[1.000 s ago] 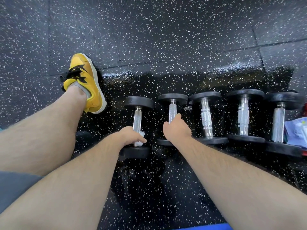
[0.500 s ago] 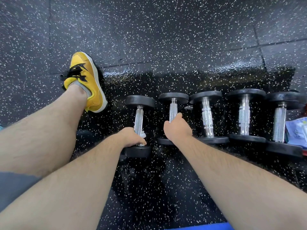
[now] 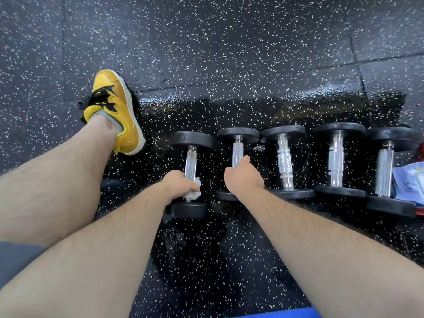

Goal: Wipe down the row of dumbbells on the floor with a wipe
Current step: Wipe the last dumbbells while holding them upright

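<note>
Head: 5 dumbbells (image 3: 284, 161); left hand (image 3: 179, 183) grips 1 wipe (image 3: 195, 192), right hand (image 3: 243, 177) 1 handle (image 3: 238, 154).

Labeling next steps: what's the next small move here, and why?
Probably slide the left grip with the wipe up the handle toward the far plate: the wipe sits at the handle's near end, bare metal above it. Right grip holds the second dumbbell.

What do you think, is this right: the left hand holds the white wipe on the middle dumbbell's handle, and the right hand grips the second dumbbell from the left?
No. In the head view the left hand holds the wipe on the handle of the leftmost dumbbell, not the middle one. The right hand does grip the second dumbbell from the left.
</note>
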Available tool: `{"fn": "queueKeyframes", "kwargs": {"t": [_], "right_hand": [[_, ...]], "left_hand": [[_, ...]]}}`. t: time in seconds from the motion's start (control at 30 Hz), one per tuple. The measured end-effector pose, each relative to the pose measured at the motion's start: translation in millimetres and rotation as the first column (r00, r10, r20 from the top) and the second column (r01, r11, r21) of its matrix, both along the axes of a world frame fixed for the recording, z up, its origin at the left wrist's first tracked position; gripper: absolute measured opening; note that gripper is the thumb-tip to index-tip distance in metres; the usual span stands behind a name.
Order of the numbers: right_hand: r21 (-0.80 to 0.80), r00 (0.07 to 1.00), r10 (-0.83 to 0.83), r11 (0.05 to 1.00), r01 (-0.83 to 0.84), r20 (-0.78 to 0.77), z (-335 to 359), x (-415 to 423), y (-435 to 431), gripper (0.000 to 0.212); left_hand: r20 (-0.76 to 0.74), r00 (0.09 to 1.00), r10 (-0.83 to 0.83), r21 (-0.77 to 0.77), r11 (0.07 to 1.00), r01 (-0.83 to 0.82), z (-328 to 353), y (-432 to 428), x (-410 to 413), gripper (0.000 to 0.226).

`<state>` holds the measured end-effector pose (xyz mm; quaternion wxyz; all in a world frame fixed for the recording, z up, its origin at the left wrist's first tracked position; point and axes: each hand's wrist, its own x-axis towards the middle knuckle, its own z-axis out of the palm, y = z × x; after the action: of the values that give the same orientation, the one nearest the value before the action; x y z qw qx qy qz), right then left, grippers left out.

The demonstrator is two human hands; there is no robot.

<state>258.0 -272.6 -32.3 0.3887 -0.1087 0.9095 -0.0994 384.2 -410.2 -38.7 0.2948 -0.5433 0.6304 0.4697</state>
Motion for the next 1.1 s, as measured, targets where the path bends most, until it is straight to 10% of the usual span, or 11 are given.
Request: {"fn": "queueKeyframes", "kwargs": {"t": [0.5,0.87,1.1], "right_hand": [[0.006,1.0,0.012,1.0,-0.012,-0.004,-3.4,-0.6,0.2,0.033],[0.003,1.0,0.008,1.0,-0.008,-0.001,-2.7,-0.4,0.5,0.034],[-0.003,1.0,0.006,1.0,-0.006,-0.014,-4.5,-0.2,0.9,0.032]], "left_hand": [[-0.313,0.731,0.607,0.087,0.785,-0.614,-11.3,-15.8,-18.3,0.057],[-0.415,0.909,0.051,-0.413,0.879,-0.238,7.2,10.8,-10.0,0.025],[-0.425,0.851,0.307,-0.379,0.794,-0.475,2.4,2.3,-17.3,0.02]]}}
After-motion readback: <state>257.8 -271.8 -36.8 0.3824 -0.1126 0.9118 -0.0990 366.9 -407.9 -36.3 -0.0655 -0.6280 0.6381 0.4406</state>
